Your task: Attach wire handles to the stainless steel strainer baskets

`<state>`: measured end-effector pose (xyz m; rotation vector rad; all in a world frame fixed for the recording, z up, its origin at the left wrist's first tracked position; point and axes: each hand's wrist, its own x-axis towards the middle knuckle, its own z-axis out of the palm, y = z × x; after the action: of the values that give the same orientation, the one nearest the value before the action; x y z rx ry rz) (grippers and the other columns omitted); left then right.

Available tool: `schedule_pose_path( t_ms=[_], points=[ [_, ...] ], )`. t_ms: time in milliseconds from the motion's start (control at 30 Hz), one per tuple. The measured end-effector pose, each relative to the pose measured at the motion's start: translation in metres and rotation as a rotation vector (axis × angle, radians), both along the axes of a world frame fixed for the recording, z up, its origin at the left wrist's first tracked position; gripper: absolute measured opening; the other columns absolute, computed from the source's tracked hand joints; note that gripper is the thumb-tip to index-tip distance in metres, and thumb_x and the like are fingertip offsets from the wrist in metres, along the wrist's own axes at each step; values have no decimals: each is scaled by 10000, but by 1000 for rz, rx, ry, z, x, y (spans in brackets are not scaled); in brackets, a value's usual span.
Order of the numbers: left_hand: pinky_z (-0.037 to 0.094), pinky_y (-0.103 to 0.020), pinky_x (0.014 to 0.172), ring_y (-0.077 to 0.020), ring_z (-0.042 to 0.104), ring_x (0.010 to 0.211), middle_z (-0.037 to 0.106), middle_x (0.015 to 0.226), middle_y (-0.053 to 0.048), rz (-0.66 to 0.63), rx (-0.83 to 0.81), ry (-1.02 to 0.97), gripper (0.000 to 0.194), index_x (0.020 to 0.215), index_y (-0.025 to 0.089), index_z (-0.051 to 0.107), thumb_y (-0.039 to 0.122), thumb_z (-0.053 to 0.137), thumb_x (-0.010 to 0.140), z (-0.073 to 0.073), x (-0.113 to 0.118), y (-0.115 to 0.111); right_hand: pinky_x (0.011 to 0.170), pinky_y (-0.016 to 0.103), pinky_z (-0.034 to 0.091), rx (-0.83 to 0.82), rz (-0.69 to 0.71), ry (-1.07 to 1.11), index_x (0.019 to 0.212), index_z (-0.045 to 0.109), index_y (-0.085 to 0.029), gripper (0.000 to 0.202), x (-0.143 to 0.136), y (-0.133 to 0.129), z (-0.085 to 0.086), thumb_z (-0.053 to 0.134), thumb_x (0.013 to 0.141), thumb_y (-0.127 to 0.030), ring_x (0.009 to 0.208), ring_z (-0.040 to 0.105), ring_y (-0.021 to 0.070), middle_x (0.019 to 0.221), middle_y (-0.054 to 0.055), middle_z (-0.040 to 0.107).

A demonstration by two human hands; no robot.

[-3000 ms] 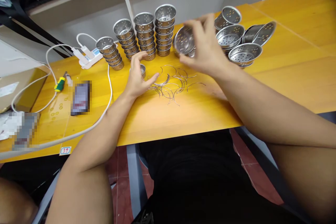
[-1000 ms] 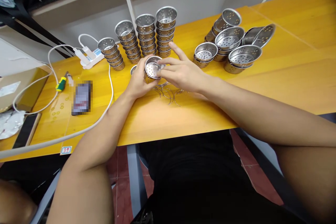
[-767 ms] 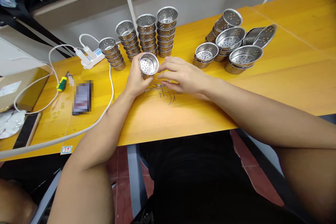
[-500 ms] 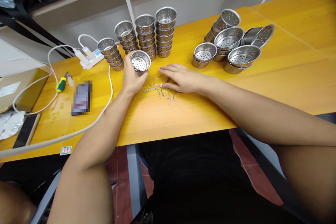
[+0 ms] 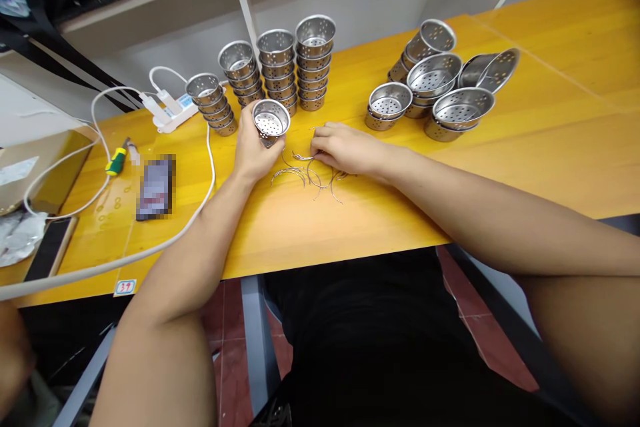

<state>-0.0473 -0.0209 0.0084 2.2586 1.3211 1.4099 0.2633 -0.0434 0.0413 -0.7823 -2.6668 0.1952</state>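
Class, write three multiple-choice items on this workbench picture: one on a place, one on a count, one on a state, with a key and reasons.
1. Where does the screwdriver lie? A left of the power strip's cable B among the wire handles C on the shelf
2. How many upright stacks of perforated cups stand behind the hands? A two B four C seven
3. The cup in the left hand is: A lifted B stacked C flattened

Key: 1 A, it lies near the table's left end. 2 B, four columns show. 3 A, fingers hold it above the table, while the right hand rests on the wire handles.

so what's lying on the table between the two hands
In the head view, a few loose curved wire handles lie on the yellow table between the left hand, holding a perforated steel cup, and the right hand.
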Motion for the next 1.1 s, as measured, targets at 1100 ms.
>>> schedule_pose_path(
  t_ms=[1100],
  points=[
    [564,-688,1495,-430,708,1665,650,1697,-149,-115,63,31,998,1731,379,404,838,892,991,14,11,-16,933,495,636,-195,-272,379,1435,896,-196,458,19,5,12,667,1192,-509,802,697,281,855,67,775]
  ],
)
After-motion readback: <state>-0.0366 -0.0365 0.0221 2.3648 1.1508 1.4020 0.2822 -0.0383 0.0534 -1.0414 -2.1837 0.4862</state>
